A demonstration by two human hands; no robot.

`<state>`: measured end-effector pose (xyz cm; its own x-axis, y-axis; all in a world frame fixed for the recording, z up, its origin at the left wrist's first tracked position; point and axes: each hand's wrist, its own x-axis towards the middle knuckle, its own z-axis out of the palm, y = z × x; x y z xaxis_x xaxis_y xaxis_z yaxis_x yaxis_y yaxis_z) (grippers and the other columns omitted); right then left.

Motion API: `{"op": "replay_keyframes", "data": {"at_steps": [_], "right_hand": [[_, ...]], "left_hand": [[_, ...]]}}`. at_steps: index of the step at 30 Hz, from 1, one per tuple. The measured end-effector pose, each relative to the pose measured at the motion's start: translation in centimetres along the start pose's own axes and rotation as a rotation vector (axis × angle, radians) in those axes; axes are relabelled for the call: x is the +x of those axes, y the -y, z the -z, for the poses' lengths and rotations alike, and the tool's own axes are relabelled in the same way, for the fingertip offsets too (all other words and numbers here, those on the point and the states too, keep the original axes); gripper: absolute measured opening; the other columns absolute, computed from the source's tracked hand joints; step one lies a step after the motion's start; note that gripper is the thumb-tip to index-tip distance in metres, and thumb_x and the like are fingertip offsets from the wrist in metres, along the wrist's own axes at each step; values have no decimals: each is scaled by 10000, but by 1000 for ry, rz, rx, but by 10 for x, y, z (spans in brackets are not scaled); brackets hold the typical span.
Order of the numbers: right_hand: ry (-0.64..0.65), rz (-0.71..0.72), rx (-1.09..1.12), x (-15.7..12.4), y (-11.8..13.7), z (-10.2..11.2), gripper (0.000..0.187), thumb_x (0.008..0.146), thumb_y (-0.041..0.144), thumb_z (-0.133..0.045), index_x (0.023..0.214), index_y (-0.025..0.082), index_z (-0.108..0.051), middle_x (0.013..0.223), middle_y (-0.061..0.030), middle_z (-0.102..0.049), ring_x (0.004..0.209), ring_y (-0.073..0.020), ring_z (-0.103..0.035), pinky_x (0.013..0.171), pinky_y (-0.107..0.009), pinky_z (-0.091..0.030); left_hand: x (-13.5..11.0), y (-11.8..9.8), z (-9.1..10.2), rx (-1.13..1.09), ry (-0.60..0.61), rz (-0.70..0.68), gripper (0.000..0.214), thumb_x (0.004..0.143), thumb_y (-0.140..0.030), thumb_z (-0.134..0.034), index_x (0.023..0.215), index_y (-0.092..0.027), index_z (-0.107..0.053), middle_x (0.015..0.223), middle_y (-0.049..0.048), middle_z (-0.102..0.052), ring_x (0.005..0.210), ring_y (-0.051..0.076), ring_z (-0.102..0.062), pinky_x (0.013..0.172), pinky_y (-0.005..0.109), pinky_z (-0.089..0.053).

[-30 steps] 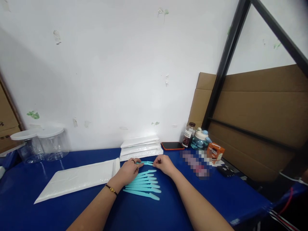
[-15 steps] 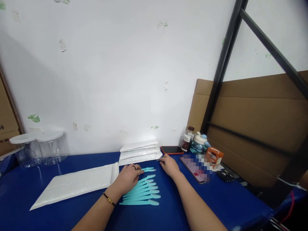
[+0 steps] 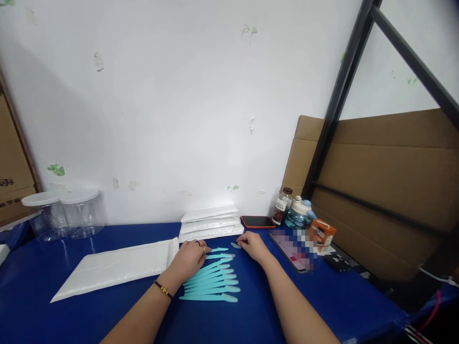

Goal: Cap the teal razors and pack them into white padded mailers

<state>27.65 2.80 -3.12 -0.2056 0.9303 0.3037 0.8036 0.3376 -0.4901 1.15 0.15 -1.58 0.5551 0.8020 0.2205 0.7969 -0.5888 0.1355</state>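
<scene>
Turquoise eyebrow razors [image 3: 206, 289] lie side by side in a loose fan on the blue tabletop, several with translucent blade covers. At the far end of the row, my left hand [image 3: 190, 258] is closed on the handle of one eyebrow razor [image 3: 219, 249], whose slim tip points right. Another razor [image 3: 219, 257] lies just below that one. Between its fingertips my right hand [image 3: 253, 246] pinches a small translucent blade cover [image 3: 235, 245], a short gap to the right of the held razor's tip. My left palm hides some handle ends.
A white padded mailer [image 3: 114, 270] lies at left; more mailers [image 3: 211, 227] are stacked by the wall. Two clear jars [image 3: 82, 217] stand far left. At right are two phones [image 3: 258, 221] [image 3: 289, 251], bottles [image 3: 281, 210], an orange box [image 3: 322, 234] and a black object [image 3: 337, 263].
My right hand has shifted slightly nearer, and the blade cover in its fingers shows more clearly. The left hand's razor sits a little higher, apart from the one below it. The view has shifted slightly.
</scene>
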Motion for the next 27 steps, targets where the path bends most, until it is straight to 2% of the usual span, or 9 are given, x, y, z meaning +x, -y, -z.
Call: {"op": "replay_keyframes", "data": {"at_steps": [3,6,11,15,21,24,27], "right_hand": [[-8,29,18,-1,1,0,174,783,229,-568,828,196,-732,808,-41,-641,715,-150,-583,663,-231,-422],[37,88,87,-3,4,-1,141,753,239,-622,829,207,-737,818,-32,-641,707,-141,-585,653,-221,-428],[85,155,161,-4,12,-6,161,778,217,-609,868,234,-741,817,-27,-647,750,-145,-603,689,-222,-437],[99,169,140,-5,17,-5,187,807,223,-575,900,240,-737,832,-31,-651,767,-148,-605,709,-226,-442],[82,151,83,-7,16,-1,171,720,220,-662,874,227,-736,796,-25,-632,683,-136,-578,630,-214,-429],[85,153,121,-6,15,-3,133,728,188,-643,807,225,-743,767,-18,-632,676,-128,-581,635,-210,-430],[86,124,191,-5,15,-8,145,722,189,-648,828,220,-743,774,-18,-650,667,-128,-589,629,-211,-438]], "left_hand": [[0,-1,0,7,-5,0,348,847,-197,-398,1075,-328,-627,1059,11,-618,988,186,-540,836,326,-368],[0,-2,2,21,-4,-11,370,852,-178,-380,1077,-334,-629,1045,11,-615,978,180,-542,830,317,-374],[0,-3,4,16,19,-20,378,847,-186,-388,1111,-324,-621,1049,21,-611,977,182,-537,832,306,-390],[1,-2,2,22,14,-22,375,848,-193,-399,1117,-341,-616,1055,11,-611,980,181,-538,838,308,-391],[1,0,-1,12,7,-27,386,833,-177,-413,1120,-341,-612,1066,1,-611,988,182,-539,838,314,-388],[0,0,0,3,18,-34,384,827,-177,-413,1111,-334,-618,1072,4,-610,983,188,-534,839,319,-390],[1,-1,0,-22,31,-44,358,834,-207,-422,1105,-328,-622,1073,7,-609,980,192,-525,853,324,-387]]}}
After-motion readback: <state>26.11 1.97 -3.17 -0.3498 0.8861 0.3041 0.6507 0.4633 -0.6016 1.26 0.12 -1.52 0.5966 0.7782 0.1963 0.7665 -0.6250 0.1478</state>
